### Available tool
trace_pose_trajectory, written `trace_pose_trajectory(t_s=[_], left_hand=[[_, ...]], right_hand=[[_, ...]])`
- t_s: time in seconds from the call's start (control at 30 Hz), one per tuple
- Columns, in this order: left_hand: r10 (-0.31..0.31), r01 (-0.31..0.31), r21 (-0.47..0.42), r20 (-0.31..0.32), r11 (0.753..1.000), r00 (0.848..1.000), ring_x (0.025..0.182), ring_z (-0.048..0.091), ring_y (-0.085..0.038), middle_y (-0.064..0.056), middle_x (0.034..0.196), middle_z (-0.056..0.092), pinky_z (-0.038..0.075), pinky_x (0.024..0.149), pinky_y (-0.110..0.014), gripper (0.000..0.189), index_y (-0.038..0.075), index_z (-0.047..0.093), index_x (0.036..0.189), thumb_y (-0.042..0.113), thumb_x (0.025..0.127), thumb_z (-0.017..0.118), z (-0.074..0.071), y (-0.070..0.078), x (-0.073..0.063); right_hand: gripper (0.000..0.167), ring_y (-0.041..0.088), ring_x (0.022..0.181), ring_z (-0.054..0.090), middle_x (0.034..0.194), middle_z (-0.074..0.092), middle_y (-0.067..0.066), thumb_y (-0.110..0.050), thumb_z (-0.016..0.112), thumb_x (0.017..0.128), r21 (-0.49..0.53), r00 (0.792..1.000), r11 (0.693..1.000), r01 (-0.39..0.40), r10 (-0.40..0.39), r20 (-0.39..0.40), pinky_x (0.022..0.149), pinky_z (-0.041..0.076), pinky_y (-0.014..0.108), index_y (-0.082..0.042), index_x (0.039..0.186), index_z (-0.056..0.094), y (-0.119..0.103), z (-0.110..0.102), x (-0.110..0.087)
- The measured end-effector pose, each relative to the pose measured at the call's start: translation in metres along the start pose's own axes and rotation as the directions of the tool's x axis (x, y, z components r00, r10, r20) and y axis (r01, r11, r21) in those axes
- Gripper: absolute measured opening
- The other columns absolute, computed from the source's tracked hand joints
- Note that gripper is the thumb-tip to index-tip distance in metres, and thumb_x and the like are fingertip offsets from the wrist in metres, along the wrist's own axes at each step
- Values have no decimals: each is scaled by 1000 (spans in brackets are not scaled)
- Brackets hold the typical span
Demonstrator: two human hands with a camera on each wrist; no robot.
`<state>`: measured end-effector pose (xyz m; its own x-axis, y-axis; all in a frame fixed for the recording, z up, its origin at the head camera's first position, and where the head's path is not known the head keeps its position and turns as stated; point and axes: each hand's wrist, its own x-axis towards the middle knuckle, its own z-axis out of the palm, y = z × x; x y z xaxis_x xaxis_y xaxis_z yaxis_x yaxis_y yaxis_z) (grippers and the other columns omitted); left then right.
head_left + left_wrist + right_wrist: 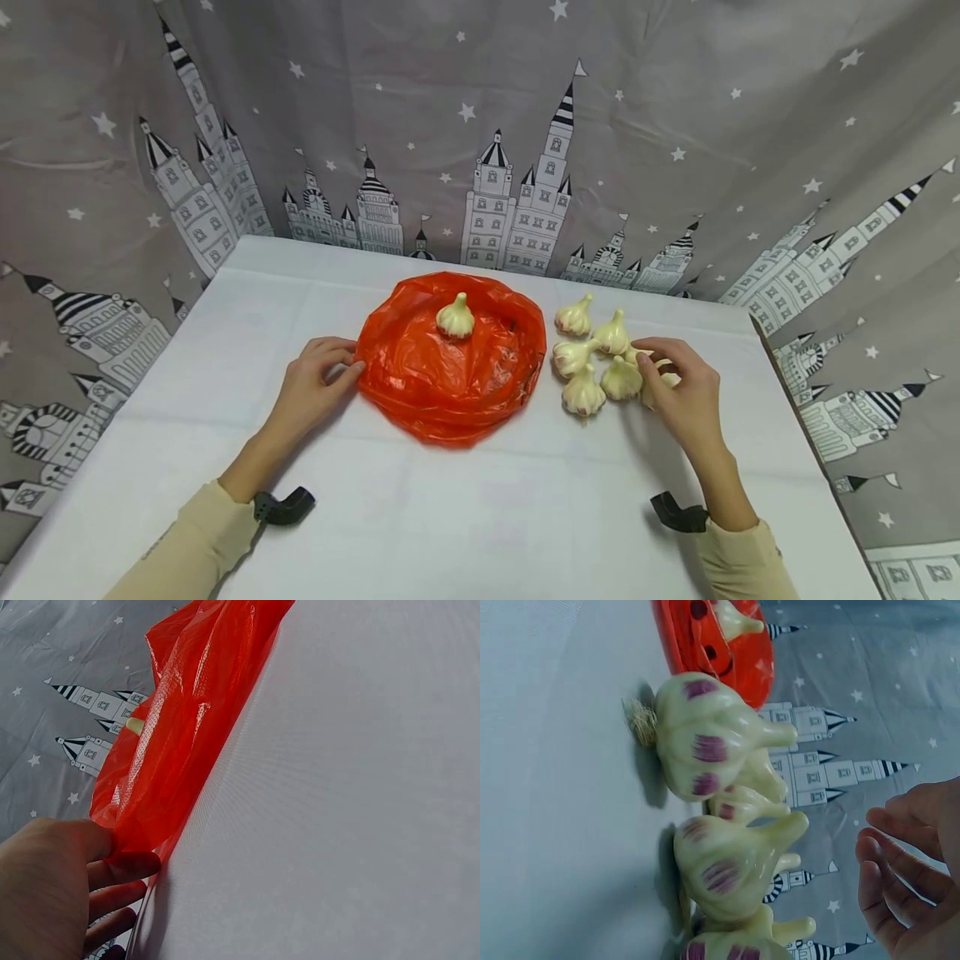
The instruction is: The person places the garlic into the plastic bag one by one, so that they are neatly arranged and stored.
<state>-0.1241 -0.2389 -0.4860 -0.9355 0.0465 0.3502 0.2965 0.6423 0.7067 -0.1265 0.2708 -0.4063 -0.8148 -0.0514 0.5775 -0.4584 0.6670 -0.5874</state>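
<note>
A red plastic bag [420, 408] lies on the white table with its mouth spread wide, and one garlic bulb [455, 317] sits inside it. My left hand [318, 383] pinches the bag's left rim between thumb and fingers; in the left wrist view, the thumb and index finger of that hand [56, 885] meet on the red plastic. To the right of the bag, several garlic bulbs [583, 392] stand clustered. My right hand [686, 396] hovers at the cluster's right side, partly covering some bulbs. In the right wrist view, its loosely bent fingers [881, 881] hold nothing and are apart from the bulbs [731, 862].
A white cloth covers the table [487, 508]. Behind and around it hangs a grey curtain [420, 108] printed with castles and stars. Each wrist carries a black strap-on camera mount [285, 506]. The table's right edge [802, 417] runs beyond my right hand.
</note>
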Motion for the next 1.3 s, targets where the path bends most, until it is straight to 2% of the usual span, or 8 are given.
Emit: trace_pose_trajectory(t_s=[0.23,0.43,0.53,0.67,0.8,0.97,1.07,1.3], left_hand=[[-3,3,1,-3,1000,1000,125,57,-36,-18,123,72,44,107,-66,10,5,74,88,10,96,75,0,-2,-1],[9,-9,-4,-1,1000,1000,125,58,-35,-17,123,72,45,107,-64,10,4,74,88,10,97,75,2,-1,6],[9,-9,9,-8,1000,1000,124,59,-33,-16,122,73,47,107,-54,11,5,74,88,11,97,75,4,-1,7],[5,-5,13,-10,1000,1000,124,59,-31,-14,123,73,43,106,-30,12,6,75,89,14,98,75,5,-2,6],[5,-5,13,-17,1000,1000,124,59,-31,-13,123,73,38,105,-19,11,7,76,90,15,98,75,3,-3,2],[-3,3,10,-23,1000,1000,124,59,-30,-13,122,73,31,102,-5,9,8,75,89,13,97,76,-1,-3,0],[-9,9,2,-19,1000,1000,124,58,-30,-13,122,73,27,100,0,10,10,75,87,13,96,76,-2,-1,-2],[1,-1,2,-19,1000,1000,123,57,-28,-12,122,73,29,99,2,11,11,75,86,13,97,76,4,2,0]], right_hand=[[16,-2,90,62,107,77,6,-6,74,98,6,999,999,-33,33,39,76,50,9,-8,112,80,2,3,-1],[19,4,88,63,107,77,6,-4,74,97,29,997,999,-29,27,66,73,51,10,-10,115,79,1,10,-5],[21,8,84,64,107,77,8,-5,75,97,35,995,999,-23,19,93,69,49,11,-9,117,79,1,13,-7],[23,12,81,67,108,78,8,-5,78,94,29,994,999,-32,28,106,64,50,14,-8,117,78,2,18,-8],[25,12,79,68,112,80,4,-6,80,93,13,993,999,-42,40,112,63,53,18,-8,117,78,2,25,-12],[26,15,75,68,115,80,7,-6,81,92,20,993,1000,-24,21,113,61,55,20,-6,118,77,2,35,-15],[26,16,73,68,114,80,9,-5,81,91,22,995,1000,-12,10,103,60,55,21,-4,117,77,3,37,-17],[27,13,74,67,114,79,8,-4,82,90,8,996,1000,-22,21,88,60,54,20,-5,116,77,7,34,-17]])
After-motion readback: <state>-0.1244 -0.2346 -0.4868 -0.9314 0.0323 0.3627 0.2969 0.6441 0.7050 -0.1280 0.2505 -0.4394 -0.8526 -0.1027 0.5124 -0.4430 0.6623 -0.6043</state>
